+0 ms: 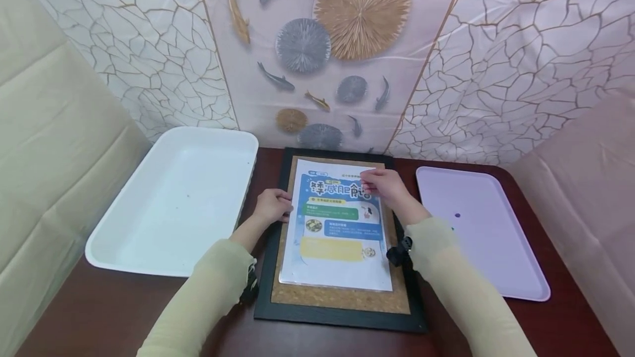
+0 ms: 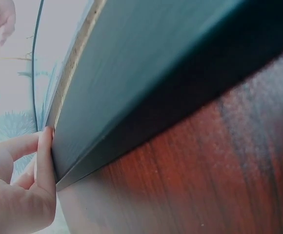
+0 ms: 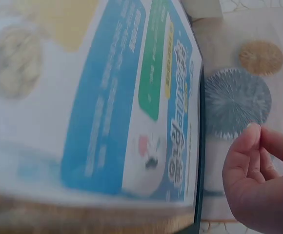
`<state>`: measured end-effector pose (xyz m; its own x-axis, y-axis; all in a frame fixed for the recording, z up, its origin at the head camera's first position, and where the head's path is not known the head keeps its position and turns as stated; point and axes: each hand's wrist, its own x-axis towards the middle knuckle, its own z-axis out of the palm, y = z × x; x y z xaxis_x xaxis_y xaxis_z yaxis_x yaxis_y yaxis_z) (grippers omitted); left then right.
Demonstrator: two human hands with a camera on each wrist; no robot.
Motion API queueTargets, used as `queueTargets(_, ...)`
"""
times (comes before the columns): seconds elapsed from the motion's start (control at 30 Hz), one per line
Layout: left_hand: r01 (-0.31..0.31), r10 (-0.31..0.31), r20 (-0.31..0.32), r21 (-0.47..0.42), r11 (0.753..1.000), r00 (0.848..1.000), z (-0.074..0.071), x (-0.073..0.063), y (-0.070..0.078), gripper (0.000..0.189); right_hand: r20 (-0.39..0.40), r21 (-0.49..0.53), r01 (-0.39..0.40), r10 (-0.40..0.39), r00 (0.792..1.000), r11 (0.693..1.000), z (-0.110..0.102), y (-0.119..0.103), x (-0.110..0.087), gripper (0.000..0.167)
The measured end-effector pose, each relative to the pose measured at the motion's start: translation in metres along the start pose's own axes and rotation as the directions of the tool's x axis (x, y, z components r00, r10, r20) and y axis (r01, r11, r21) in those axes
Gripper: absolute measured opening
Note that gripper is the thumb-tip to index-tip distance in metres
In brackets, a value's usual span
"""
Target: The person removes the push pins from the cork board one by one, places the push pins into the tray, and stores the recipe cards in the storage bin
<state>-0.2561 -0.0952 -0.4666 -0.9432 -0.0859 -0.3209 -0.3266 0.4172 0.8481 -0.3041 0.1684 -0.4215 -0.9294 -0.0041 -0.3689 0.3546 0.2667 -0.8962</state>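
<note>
A printed poster (image 1: 337, 271) with blue, green and yellow blocks lies on a black-framed cork board (image 1: 339, 315). My left hand (image 1: 273, 205) is at the poster's left edge. In the left wrist view, that hand's thumb and finger (image 2: 45, 161) meet at the sheet's edge, beside the black frame (image 2: 97, 102). Over the poster's upper right corner is my right hand (image 1: 389, 185). Its thumb and forefinger (image 3: 251, 139) come together at the tips in the right wrist view; I cannot tell whether anything small is between them.
To the left stands a large white tray (image 1: 173, 203). A lilac tray (image 1: 476, 225) at the right bears a small purple piece (image 1: 457, 215) and a tiny green one. Behind the board rises a patterned backdrop (image 1: 307, 98); dark wood (image 1: 317, 340) lies beneath.
</note>
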Motion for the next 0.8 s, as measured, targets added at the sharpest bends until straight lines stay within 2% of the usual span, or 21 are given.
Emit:
queueTargets(0.23, -0.012, 0.012, -0.003, 0.012, 1.0, 1.0, -0.003, 0.0, 0.003, 0.03, 0.054, 0.15, 0.002, -0.01, 0.998, 0.989, -0.03, 0.004, -0.014, 0.043)
queueTargets(0.67, -0.005, 0.005, 0.009, 0.004, 1.0, 1.0, -0.002, -0.003, 0.003, 0.03, 0.12, 0.112, -0.04, 0.026, 0.992, 0.993, -0.065, 0.021, -0.042, 0.049)
queueTargets(0.73, -0.002, 0.002, 0.013, 0.004, 1.0, 1.0, -0.002, -0.003, 0.003, 0.031, 0.127, 0.122, -0.039, 0.023, 0.992, 0.992, -0.072, 0.028, -0.048, 0.044)
queueTargets(0.8, 0.003, -0.003, 0.017, 0.005, 1.0, 1.0, -0.002, -0.003, 0.003, 0.032, 0.135, 0.146, -0.041, 0.021, 0.991, 0.988, -0.078, 0.035, -0.054, 0.033)
